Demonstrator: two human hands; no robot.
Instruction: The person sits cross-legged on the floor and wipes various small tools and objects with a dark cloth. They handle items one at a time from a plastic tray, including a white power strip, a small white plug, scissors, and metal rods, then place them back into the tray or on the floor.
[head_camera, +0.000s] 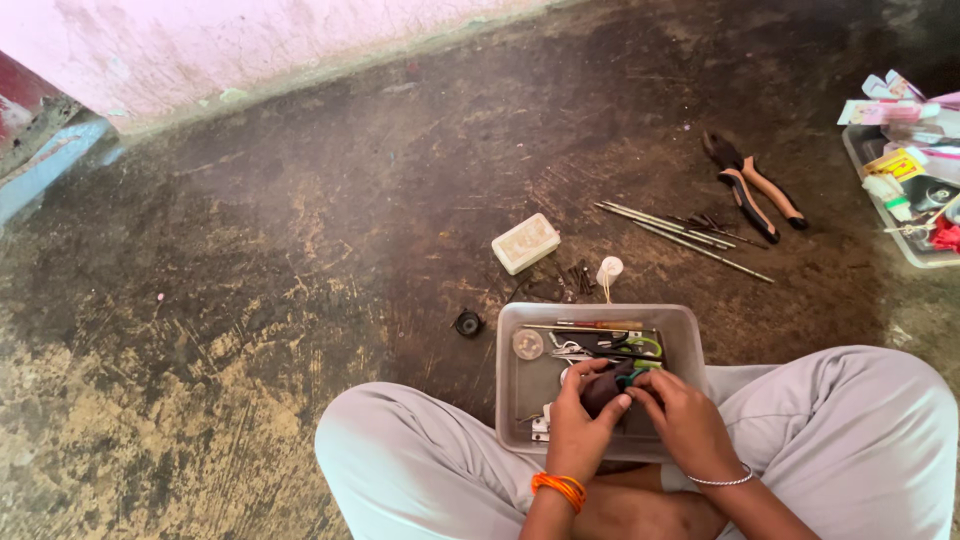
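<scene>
— While both hands sit over the tray, which one has the dark piece?

— Going left to right: the left hand (578, 425), the one with the orange bangle (558, 487), has its fingers (592, 385) closed around a small dark object (606, 388), thumb pressed against its right side. The right hand (688, 420), wearing a thin silver bangle (722, 481), meets it from about 3 o'clock, its fingers (650, 385) pinched together on the same object's upper edge.

— So where does the object lie?

— Between the two sets of fingers, held just above the near part of the grey tray (690, 335) that rests on the person's crossed legs. Its long axis I cannot tell; too much is covered.

— Which hand is nearer?

— Both touch it; the left wraps more of it.

— And around them?

— At 12 o'clock inside the tray lie green-handled scissors (640, 347). On the floor (250, 300) beyond, at 11 o'clock, a white box (526, 243); at 1 o'clock, thin metal rods (680, 232) and orange-handled pliers (752, 188).
</scene>
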